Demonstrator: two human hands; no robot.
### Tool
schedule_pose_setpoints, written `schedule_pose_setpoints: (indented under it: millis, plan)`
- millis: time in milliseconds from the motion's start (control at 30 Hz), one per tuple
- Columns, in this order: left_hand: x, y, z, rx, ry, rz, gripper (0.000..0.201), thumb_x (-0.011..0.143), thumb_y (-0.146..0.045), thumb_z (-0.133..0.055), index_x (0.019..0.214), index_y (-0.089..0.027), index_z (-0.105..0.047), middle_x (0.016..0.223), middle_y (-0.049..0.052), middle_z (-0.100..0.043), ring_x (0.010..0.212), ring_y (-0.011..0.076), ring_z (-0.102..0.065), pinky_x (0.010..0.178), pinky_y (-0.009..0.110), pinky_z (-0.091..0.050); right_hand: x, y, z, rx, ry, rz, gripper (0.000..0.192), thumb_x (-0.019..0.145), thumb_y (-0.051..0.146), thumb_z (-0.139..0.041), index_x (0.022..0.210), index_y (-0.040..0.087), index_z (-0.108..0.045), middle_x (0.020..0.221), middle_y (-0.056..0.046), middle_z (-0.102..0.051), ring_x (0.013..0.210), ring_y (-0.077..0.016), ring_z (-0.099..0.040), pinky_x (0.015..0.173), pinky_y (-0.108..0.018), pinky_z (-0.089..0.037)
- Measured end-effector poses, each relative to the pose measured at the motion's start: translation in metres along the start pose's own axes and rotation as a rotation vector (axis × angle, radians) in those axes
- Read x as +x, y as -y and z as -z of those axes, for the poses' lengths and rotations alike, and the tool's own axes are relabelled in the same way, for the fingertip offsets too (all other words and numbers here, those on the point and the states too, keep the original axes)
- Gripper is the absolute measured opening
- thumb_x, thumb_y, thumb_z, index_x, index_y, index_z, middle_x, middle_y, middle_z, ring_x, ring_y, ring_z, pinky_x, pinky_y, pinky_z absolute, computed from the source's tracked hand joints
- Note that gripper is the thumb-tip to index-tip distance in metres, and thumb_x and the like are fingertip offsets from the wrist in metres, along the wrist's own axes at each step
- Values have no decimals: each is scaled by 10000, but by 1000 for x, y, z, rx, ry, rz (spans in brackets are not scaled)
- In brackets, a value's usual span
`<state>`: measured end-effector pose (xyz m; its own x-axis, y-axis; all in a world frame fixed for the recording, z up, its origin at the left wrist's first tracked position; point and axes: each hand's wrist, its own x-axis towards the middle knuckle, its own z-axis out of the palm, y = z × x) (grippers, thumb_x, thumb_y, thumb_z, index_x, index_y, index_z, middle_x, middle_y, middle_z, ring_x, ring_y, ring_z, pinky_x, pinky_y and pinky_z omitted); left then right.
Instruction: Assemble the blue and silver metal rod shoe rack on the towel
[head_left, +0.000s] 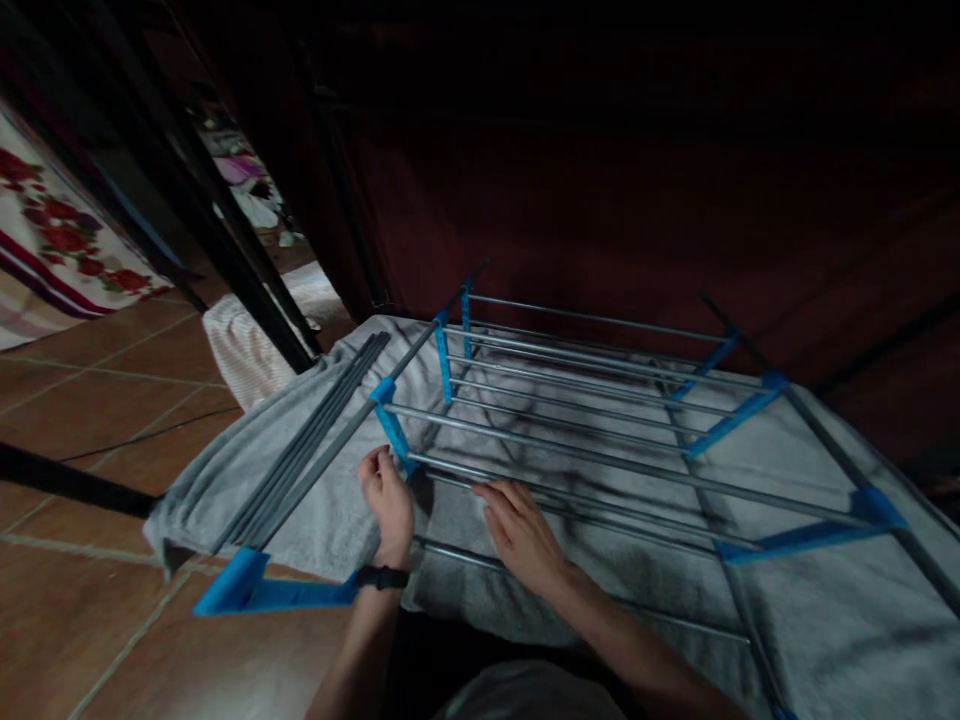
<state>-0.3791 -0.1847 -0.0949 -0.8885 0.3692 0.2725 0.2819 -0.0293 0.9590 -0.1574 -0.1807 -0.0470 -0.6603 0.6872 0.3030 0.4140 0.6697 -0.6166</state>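
Observation:
A rack of grey metal tubes and blue plastic brackets lies in front of me. My left hand point(388, 500), with a dark band at the wrist, has its fingers curled together beside the lower end of a blue bracket point(394, 432). What those fingers hold, if anything, is hidden. Over a thin metal tube point(600, 508) at the rack's near side, my right hand point(523, 532) has its fingertips bent, the thumb below them. Another blue bracket point(300, 594) juts out at the near left, from the end of a thicker side tube point(319, 467).
Several loose grey tubes point(311, 435) lie bundled left of the rack on a grey blanket point(330, 535). Dark posts point(247, 250) rise at the left above a tiled floor point(97, 500). A dark red panel point(600, 220) stands behind the rack. Flowered cloth point(67, 235) hangs far left.

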Motion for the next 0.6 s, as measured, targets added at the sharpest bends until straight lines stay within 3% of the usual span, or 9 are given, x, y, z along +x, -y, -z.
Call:
schedule_pose_setpoints:
  millis: [67,100,233,300,467,600]
  plan:
    - [-25,0,10,72,53,-103,226,907,-408,-504,978,-222,-611,994,48,-599,994,220,-560,916,360,-445,-49,-23,6,107,-134,-188,333,998,251,-336,1193,256,-606,1154,-54,-646,1114,-187,-565,1015,-342,-440]
    - [-39,0,12,121,149,-171,218,912,-404,-497,983,-232,-610,988,54,-602,981,233,-566,912,384,-453,-72,-36,9,152,-216,-302,316,989,262,-344,1139,254,-622,1109,-59,-659,1076,-192,-586,984,-345,-463]
    - [-91,-9,1,203,835,-466,218,940,-346,-463,1038,-292,-650,1065,68,-650,1053,263,-600,953,433,-481,-149,-85,27,218,-552,-662,278,951,326,-365,1032,219,-608,1043,-102,-662,1018,-230,-616,950,-391,-489]
    - [-114,-17,-17,248,1059,-621,257,949,-320,-451,1098,-299,-659,1154,68,-651,1104,264,-596,982,449,-481,-177,-107,43,170,-726,-774,262,927,348,-374,1019,205,-573,1042,-117,-647,1019,-241,-611,954,-406,-486]
    - [-162,-36,-71,402,1307,-899,366,971,-248,-399,1289,-264,-578,1292,77,-610,1180,268,-560,1040,479,-432,-208,-156,78,-19,-1103,-974,366,830,359,-420,1136,173,-492,1164,-145,-565,1120,-253,-554,1030,-421,-429]
    - [-188,-45,-106,537,1452,-938,413,973,-184,-356,1348,-201,-526,1242,100,-641,1144,249,-585,1030,438,-432,-210,-186,83,-46,-1184,-979,514,775,329,-436,1246,128,-488,1265,-167,-521,1219,-285,-486,1093,-465,-349]
